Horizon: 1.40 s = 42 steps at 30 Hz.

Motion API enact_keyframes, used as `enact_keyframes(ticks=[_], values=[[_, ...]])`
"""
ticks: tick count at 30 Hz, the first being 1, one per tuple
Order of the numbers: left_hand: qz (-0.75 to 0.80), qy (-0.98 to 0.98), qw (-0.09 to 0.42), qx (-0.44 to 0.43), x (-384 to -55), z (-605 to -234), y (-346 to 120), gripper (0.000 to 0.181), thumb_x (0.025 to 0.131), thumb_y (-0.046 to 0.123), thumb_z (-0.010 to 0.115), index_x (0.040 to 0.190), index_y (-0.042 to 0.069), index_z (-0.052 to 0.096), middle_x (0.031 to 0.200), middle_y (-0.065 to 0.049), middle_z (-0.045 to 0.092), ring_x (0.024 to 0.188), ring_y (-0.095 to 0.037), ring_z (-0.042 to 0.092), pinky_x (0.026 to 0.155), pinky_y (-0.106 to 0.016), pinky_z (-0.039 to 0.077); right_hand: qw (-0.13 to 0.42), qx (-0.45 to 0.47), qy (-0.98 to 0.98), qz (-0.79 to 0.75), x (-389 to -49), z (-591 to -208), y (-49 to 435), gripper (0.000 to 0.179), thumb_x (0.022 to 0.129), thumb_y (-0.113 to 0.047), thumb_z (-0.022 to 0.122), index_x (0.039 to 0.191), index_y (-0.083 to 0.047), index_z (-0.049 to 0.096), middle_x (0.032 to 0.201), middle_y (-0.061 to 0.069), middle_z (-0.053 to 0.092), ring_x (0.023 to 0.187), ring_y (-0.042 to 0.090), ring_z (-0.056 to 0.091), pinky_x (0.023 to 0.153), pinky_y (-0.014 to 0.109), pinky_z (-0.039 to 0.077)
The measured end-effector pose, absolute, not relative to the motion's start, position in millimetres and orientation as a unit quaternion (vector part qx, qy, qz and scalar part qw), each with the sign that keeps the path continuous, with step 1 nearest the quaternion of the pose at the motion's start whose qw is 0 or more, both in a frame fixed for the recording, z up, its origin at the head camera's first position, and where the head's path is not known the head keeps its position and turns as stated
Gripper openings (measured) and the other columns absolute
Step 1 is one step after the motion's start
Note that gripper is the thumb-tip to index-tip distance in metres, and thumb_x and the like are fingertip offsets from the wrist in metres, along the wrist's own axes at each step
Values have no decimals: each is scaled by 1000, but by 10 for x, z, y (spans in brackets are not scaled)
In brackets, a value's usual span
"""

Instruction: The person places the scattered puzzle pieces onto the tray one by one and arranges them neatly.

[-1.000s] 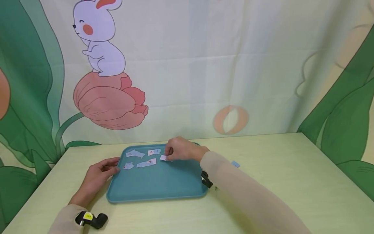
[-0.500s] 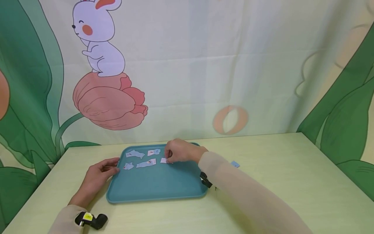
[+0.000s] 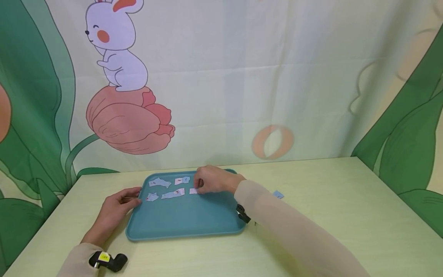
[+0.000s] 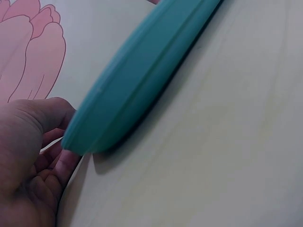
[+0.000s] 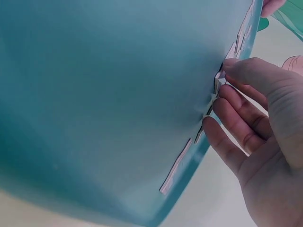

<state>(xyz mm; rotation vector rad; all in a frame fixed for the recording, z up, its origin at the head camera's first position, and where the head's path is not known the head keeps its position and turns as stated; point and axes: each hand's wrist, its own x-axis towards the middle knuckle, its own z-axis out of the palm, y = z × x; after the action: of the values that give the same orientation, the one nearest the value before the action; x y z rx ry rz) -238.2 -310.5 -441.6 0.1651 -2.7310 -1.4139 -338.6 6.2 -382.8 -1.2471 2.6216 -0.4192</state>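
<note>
A blue-green tray (image 3: pixel 180 219) lies on the table. My left hand (image 3: pixel 115 207) grips its left rim, the thumb against the rim (image 4: pixel 70 142) in the left wrist view. Over the tray's back part, my right hand (image 3: pixel 216 179) pinches a small pale puzzle piece (image 3: pixel 193 191) between thumb and fingertips; the fingers hide much of it. In the right wrist view that piece (image 5: pixel 218 85) is low against the tray surface. Left of it lie light-blue puzzle pieces with wavy edges: two at the back (image 3: pixel 160 182) and two nearer the front (image 3: pixel 173 193).
Another blue piece (image 3: pixel 278 194) lies on the pale table (image 3: pixel 328 215) right of the tray, partly behind the right sleeve. More pieces (image 5: pixel 176 166) show near the tray's far side in the right wrist view. A printed curtain (image 3: pixel 214 77) hangs behind the table.
My right hand has come down slightly toward the front, and the pinched piece has turned a little straighter. My left hand stays at the tray's rim.
</note>
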Motion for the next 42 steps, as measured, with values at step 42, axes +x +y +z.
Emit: enact_keyframes(ticks=[42], values=[[-452, -890, 29, 55, -2383, -4415, -3090, 52, 105, 15, 65, 153, -1, 53, 145, -27, 59, 124, -37, 59, 84, -16, 51, 17, -293, 862, -414, -3024, -3720, 2015, 37, 92, -22, 86, 123, -5, 76, 120, 6, 74, 115, 38, 65, 98, 49, 54]])
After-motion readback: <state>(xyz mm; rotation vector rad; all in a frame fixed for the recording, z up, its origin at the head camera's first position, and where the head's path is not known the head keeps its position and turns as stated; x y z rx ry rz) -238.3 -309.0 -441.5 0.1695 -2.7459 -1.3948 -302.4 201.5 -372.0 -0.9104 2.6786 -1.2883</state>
